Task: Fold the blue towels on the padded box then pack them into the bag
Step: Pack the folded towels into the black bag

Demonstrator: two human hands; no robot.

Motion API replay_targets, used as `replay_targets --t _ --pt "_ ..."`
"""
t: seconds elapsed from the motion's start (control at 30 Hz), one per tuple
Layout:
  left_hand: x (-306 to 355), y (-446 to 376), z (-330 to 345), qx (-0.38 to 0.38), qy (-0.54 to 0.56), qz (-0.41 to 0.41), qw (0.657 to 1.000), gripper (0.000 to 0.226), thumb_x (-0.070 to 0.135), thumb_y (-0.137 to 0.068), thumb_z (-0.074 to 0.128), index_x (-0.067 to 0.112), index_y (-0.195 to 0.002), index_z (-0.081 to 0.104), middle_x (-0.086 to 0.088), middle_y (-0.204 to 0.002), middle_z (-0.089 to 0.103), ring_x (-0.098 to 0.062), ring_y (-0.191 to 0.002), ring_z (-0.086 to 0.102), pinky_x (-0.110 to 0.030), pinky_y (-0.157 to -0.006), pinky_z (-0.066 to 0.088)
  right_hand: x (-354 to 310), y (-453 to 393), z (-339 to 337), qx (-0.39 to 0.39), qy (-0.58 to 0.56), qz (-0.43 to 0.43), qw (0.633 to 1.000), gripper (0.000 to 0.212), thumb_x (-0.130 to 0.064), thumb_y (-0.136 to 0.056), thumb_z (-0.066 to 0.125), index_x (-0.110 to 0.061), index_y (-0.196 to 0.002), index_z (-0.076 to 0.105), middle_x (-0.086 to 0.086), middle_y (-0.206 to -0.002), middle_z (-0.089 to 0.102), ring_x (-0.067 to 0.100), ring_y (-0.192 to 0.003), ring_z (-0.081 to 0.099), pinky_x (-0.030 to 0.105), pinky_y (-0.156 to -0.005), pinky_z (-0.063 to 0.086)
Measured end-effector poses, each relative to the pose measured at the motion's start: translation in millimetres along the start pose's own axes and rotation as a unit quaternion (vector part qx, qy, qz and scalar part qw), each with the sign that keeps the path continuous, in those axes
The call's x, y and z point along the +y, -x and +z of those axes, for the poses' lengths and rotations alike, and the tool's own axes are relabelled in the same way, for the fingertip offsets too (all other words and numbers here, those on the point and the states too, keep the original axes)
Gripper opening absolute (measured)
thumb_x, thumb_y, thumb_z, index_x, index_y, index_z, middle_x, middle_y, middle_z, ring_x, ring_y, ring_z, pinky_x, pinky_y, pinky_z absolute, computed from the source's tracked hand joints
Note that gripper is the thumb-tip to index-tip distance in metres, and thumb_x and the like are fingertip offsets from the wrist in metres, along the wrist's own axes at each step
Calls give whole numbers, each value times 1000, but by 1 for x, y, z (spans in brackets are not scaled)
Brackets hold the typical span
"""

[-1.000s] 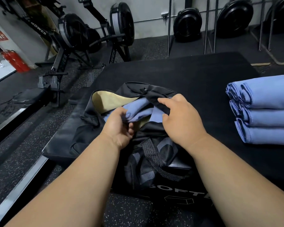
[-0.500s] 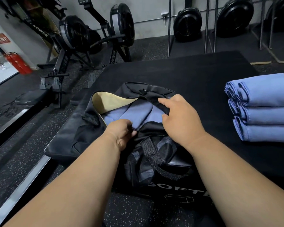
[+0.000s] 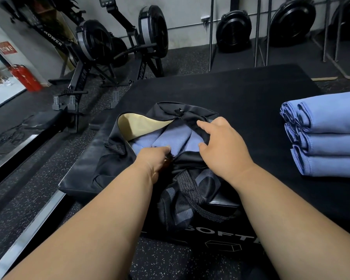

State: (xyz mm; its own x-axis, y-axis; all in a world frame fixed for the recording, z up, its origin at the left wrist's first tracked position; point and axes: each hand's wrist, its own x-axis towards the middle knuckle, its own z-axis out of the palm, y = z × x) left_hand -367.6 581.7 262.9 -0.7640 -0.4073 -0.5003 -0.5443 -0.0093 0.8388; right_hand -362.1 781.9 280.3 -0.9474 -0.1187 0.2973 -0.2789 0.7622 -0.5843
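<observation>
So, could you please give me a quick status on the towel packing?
Left hand pressing towels into bag. Right hand gripping bag rim. Folded stack waiting, nothing blocking.

Soft matt cloth towels (image 3: 329, 134), a black fabric bag (image 3: 190, 190) with woven straps, slightly glossy padded box (image 3: 251, 93).

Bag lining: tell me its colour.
Pale yellow-cream, seen inside the open black bag at the lining, in the head view.

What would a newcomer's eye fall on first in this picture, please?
Probably the two hands at centre: the left hand and right hand work at the mouth of the black bag, where blue towels already lie. Next, the stack of folded blue towels at the right on the padded box.
</observation>
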Motion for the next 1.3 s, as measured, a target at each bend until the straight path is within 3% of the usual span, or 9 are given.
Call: replay_targets --t 0.17,0.27,0.37,0.47,0.63,0.83,0.97,1.1,1.3 --pt "6 16 -4 18 -21 20 999 55 42 -87 72 0 -122 69 -12 -86 69 -29 -77 65 -36 -74 52 -4 8 -11 12 -39 -16 999 60 -33 -95 67 -35 -153 50 -10 -118 43 17 -101 56 31 -84 49" --pt "9 52 -6 67 -94 97 989 80 47 -79 71 5 -145 55 -9 -116 70 -28 -96 67 -38 -82 52 1 12 -24 53 -70 -5 996 49 -46 -97 64 -36 -144 57 -10 -119 49 17 -100 59 34 -89 51" --pt "14 98 3 99 -128 214 963 52 28 -97 63 22 -147 53 13 -103 65 0 -80 57 -20 -71 44 11 17 -41 94 -95 26 991 37 -48 -99 60 -36 -133 64 -10 -115 54 15 -97 61 32 -86 51" --pt "21 129 27 85 -142 312 935 33 24 -96 61 33 -128 60 15 -92 67 10 -71 60 -8 -63 42 28 25 -59 118 -95 54 987 32 -47 -101 57 -34 -129 68 -11 -113 57 10 -102 60 30 -85 47" --pt "26 157 94 -27 -158 388 908 23 21 -93 64 34 -113 64 11 -84 70 3 -64 59 -16 -66 43 59 36 -90 183 -116 100 971 26 -44 -100 56 -34 -120 70 -10 -113 60 8 -102 59 31 -87 47" --pt "33 153 180 -131 -228 335 905 24 38 -95 68 28 -117 66 18 -88 68 8 -70 61 -13 -72 46 95 48 -127 293 -139 166 931 33 -45 -97 55 -32 -126 64 -5 -137 43 21 -108 62 37 -99 47" --pt "42 146 227 -179 -205 264 925 38 39 -89 63 2 -89 54 5 -69 41 -15 -61 40 -25 -71 42 125 53 -149 302 -132 248 911 46 -51 -96 55 -32 -139 53 1 -161 27 36 -120 59 43 -101 46" --pt "48 148 256 -209 -178 214 938 22 41 -89 59 21 -86 50 2 -76 44 -18 -75 47 -36 -72 41 152 56 -159 257 -151 306 904 60 -53 -100 53 -37 -155 36 7 -174 5 37 -142 45 44 -109 38" --pt "53 142 276 -246 -86 125 957 27 47 -101 56 21 -99 63 2 -89 63 -20 -81 57 -36 -84 49 171 55 -166 225 -159 328 904 72 -57 -100 49 -33 -163 22 4 -166 29 31 -141 46 45 -106 39"
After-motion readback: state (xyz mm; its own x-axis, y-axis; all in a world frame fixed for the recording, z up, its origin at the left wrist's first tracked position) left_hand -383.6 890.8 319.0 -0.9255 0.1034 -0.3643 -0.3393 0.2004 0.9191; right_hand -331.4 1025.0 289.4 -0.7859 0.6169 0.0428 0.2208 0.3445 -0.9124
